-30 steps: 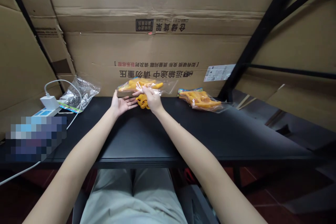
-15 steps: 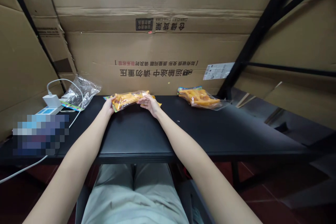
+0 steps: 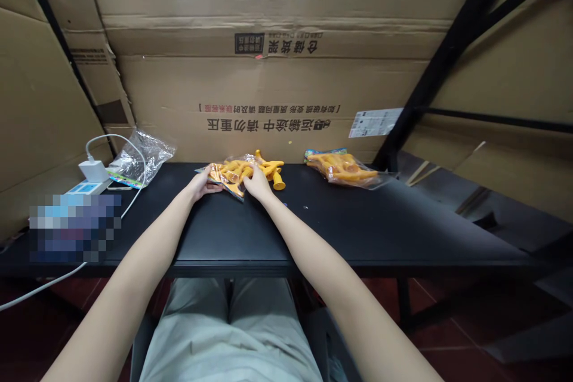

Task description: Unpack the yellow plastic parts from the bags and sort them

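Observation:
A clear plastic bag [image 3: 226, 184] lies at the back of the black table, with yellow plastic pieces [image 3: 271, 165] partly in it and partly out on its right side. One yellow piece with a round flared end [image 3: 278, 180] rests on the tabletop. My left hand [image 3: 205, 186] is closed on the bag's left end. At the right side of the bag, my right hand [image 3: 256, 185] is closed around the yellow pieces, its fingertips partly hidden. A second bag of yellow pieces [image 3: 342, 168] lies farther right.
On the left, a crumpled clear bag [image 3: 147, 155] lies near a power strip [image 3: 87, 187] with a white charger [image 3: 93, 171] and cable. A cardboard wall [image 3: 268, 83] stands behind the table [image 3: 358, 233]. Black metal posts [image 3: 430, 71] rise at the right.
The bag between my hands has turned and tilted. Yellow pieces now lie out of its right side on the table. My left hand has moved right, and my right hand has closed in.

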Motion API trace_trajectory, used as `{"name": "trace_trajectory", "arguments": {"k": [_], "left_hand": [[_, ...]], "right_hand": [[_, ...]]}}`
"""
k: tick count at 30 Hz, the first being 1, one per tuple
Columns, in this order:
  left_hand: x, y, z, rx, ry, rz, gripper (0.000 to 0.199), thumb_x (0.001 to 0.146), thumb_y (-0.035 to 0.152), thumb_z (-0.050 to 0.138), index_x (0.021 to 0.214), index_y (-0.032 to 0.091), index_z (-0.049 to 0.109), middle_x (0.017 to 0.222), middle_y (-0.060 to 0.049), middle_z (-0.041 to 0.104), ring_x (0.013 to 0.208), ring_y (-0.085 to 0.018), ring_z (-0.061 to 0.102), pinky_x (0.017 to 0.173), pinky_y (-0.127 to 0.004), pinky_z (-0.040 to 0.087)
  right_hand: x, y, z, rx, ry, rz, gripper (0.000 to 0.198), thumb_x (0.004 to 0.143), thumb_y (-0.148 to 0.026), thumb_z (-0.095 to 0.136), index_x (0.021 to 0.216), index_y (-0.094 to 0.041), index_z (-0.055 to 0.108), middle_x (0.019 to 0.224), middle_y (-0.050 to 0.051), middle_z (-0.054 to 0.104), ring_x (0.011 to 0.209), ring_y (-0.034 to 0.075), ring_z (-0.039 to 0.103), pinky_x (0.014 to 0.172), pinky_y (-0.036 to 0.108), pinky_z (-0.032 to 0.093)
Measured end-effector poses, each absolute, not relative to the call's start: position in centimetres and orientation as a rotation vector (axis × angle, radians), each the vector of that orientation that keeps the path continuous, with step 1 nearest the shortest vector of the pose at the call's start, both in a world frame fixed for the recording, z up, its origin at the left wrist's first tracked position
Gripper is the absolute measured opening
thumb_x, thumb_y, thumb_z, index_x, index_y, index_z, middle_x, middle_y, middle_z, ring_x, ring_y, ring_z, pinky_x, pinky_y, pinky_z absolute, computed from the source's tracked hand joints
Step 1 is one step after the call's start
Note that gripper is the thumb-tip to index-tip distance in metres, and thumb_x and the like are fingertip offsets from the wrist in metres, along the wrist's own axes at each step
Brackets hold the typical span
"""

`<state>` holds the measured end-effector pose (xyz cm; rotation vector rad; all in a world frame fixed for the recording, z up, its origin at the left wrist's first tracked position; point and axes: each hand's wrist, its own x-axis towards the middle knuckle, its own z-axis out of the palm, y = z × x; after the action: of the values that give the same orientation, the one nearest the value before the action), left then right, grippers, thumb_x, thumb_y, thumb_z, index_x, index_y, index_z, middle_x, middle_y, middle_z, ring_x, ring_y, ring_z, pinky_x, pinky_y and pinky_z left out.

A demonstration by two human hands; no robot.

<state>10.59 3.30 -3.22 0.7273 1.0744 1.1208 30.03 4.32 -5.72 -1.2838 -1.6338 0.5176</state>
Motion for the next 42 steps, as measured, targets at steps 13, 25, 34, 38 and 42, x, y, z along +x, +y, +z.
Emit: {"name": "trace_trajectory", "arguments": {"k": [13,25,34,38,42], "left_hand": [[10.8,2.9,-2.4,0.600,1.058,1.424,0.023,0.094,0.020,0.043,0.107,0.012,0.060,0.076,-0.007,0.069,0.056,-0.014,0.065,0.059,-0.031,0.059],[10.2,2.5,-2.2,0.913,1.434,1.135,0.032,0.091,0.035,0.045,0.092,0.011,0.066,0.041,-0.007,0.056,0.040,-0.019,0.059,0.042,-0.025,0.047],[10.0,1.5,0.0,0.816,0.783,1.410,0.049,0.091,0.047,0.027,0.090,0.012,0.061,0.065,-0.009,0.066,0.046,-0.017,0.059,0.040,-0.026,0.042],[9.9,1.3,-0.5,0.837,0.830,1.459,0.035,0.083,0.024,0.037,0.111,0.015,0.055,0.071,-0.005,0.069,0.049,-0.015,0.061,0.045,-0.025,0.047],[10.2,1.7,-1.5,1.048,0.957,1.363,0.052,0.070,0.011,0.055,0.121,0.019,0.053,0.069,0.001,0.068,0.044,-0.010,0.058,0.047,-0.021,0.048]], "right_hand": [[29.3,-0.1,-2.7,-0.927,-2.319,0.115,0.065,0.076,-0.051,0.069,0.134,-0.024,0.053,0.147,0.011,0.043,0.137,0.030,0.035,0.112,0.050,0.026],[30.4,0.4,-1.9,-1.135,-2.163,-0.067,0.028,0.093,-0.027,0.048,0.107,-0.029,0.072,0.124,0.006,0.065,0.115,0.029,0.053,0.097,0.053,0.036],[30.8,0.5,-1.2,-1.081,-1.818,0.121,0.034,0.094,-0.032,0.039,0.106,-0.027,0.071,0.112,0.005,0.069,0.108,0.025,0.060,0.097,0.040,0.045],[30.9,1.2,-1.8,-0.996,-1.743,0.257,0.032,0.091,-0.037,0.046,0.098,-0.023,0.073,0.108,0.009,0.070,0.107,0.026,0.063,0.099,0.042,0.046],[30.8,1.9,-2.3,-0.956,-1.629,0.487,0.040,0.086,-0.053,0.051,0.096,-0.022,0.074,0.104,0.009,0.071,0.081,0.026,0.071,0.078,0.043,0.057]]}}
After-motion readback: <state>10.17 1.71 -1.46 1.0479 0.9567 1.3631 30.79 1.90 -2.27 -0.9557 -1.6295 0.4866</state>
